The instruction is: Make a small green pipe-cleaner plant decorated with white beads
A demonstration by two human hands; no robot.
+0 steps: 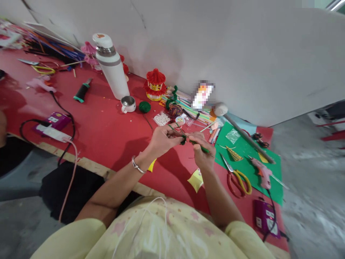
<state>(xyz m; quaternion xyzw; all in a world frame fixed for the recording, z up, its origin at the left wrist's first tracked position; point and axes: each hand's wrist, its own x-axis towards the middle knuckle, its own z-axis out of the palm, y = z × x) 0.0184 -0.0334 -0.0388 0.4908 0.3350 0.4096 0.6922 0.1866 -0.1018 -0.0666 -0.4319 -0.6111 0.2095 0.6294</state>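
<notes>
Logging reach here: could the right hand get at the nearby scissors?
Probably yes: nothing covers the scissors, and they lie close to the right hand, though it holds a green tool.

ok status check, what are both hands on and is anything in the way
Left hand pinching small green yarn piece. Right hand gripping green-handled tool. Scissors off to the right, clear of both.

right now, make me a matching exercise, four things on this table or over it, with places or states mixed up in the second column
1 tall bottle
2 small cup
3 left hand
4 right hand

A holding the slim green tool
B between bottle and green yarn ball
C white, lid on
D pinching the small green piece

1-C, 2-B, 3-D, 4-A
</notes>
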